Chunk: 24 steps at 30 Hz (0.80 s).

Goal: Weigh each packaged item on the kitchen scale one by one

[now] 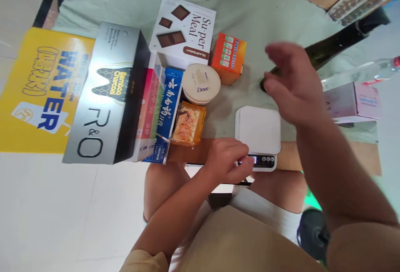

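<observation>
A white kitchen scale (pixel 259 130) with a lit display and buttons lies in front of me. My left hand (pixel 231 159) is closed, fingers curled over the scale's near left corner and partly covering the display; whether it holds anything is hidden. Slightly smeared by motion, my right hand (pixel 289 84) is raised beyond the scale on the right. Its thumb and fingers are apart and nothing shows between them. Behind that hand lies a dark green glass bottle (pixel 337 43), partly hidden by it. An orange box (pixel 229 57) stands left of my right hand.
To the left are a round Dove tub (pixel 201 82), wrapped snack (pixel 189 124), blue toothpaste box (pixel 167 101), Super Meal box (pixel 184 28), silver R&O box (pixel 103 93) and yellow bag (pixel 46 97). At right lie a clear bottle (pixel 359 72) and pink box (pixel 353 103).
</observation>
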Available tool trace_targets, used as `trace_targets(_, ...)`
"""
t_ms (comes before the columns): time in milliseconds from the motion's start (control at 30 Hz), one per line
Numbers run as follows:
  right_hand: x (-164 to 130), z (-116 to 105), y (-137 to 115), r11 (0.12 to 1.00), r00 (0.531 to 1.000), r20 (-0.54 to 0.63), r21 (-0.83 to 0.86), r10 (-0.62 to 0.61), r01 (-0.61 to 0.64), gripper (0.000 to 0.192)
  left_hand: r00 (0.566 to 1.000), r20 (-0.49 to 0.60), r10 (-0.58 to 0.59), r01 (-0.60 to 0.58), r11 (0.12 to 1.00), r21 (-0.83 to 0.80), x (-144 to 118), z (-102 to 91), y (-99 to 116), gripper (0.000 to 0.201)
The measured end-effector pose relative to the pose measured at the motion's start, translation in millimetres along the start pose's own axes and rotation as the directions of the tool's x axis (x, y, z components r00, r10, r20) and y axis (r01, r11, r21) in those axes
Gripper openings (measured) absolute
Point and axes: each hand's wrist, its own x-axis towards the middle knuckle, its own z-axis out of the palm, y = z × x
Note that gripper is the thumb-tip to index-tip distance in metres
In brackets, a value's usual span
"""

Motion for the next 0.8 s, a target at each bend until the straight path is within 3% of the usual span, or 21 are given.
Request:
trace_targets(33, -30.1, -4.6, 8.0, 0.989, 0.995, -0.096, 0.149, -0.010, 0.024, 0.050, 1.000, 0.006, 0.004, -0.004, 1.000, -0.001, 0.4, 0.1, 0.5, 0.038)
trace_targets(100, -88.4, -8.7, 27.9, 0.978, 0.968, -0.250, 0.203, 0.001, 0.051, 0.040, 1.000, 0.013, 0.018, -0.018, 1.000, -0.013, 0.2, 0.8, 1.4, 0.039)
trace_targets(133, -113.8, -8.8, 38.2, 0.966, 0.926, -0.374, 0.253, 0.055, 0.045, 0.033, 1.000, 0.014, 0.025, -0.024, 0.999, -0.022, -0.3, 1.5, 1.8, 0.039)
trace_targets(233, -163.0, -8.9, 62.5, 0.960, 0.794, -0.587, 0.280, 0.157, 0.017, 0.023, 0.999, 0.030, 0.045, -0.043, 0.998, -0.044, -3.2, 5.1, 2.2, 0.042)
trace_targets(367, -159.6, -29.6, 73.1, 0.963, 0.624, -0.758, 0.267, 0.188, 0.035, 0.015, 0.995, 0.019, 0.095, -0.094, 0.994, -0.054, -1.9, 18.3, 5.6, 0.044)
trace_targets(467, -136.6, -58.3, 79.2, 0.979, 0.468, -0.879, 0.164, 0.090, 0.118, 0.010, 0.999, -0.013, 0.052, -0.053, 0.998, -0.037, 8.3, 39.8, 16.4, 0.046)
trace_targets(567, -134.3, -76.3, 98.5, 0.998, 0.312, -0.950, -0.003, -0.021, 0.057, 0.018, 1.000, -0.018, -0.025, 0.024, 0.999, -0.048, 25.8, 74.3, 31.2, 0.046)
trace_targets(600, -138.9, -78.4, 108.8, 1.000, 0.292, -0.956, -0.002, -0.007, 0.017, 0.020, 0.999, -0.014, -0.049, 0.048, 0.996, -0.069, 33.3, 88.5, 34.5, 0.045)
trace_targets(667, -150.0, -79.4, 134.2, 0.996, 0.298, -0.951, 0.086, 0.087, -0.018, 0.024, 0.998, -0.009, -0.068, 0.067, 0.992, -0.105, 51.3, 119.8, 35.4, 0.041)
trace_targets(733, -155.8, -80.7, 163.0, 0.978, 0.359, -0.912, 0.210, 0.196, -0.001, 0.033, 0.999, -0.002, -0.040, 0.040, 0.995, -0.091, 73.4, 153.6, 26.9, 0.037)
trace_targets(800, -151.4, -85.0, 190.6, 0.948, 0.397, -0.877, 0.314, 0.272, 0.045, 0.039, 0.998, -0.055, -0.039, 0.036, 0.997, -0.064, 98.6, 187.7, 10.5, 0.048)
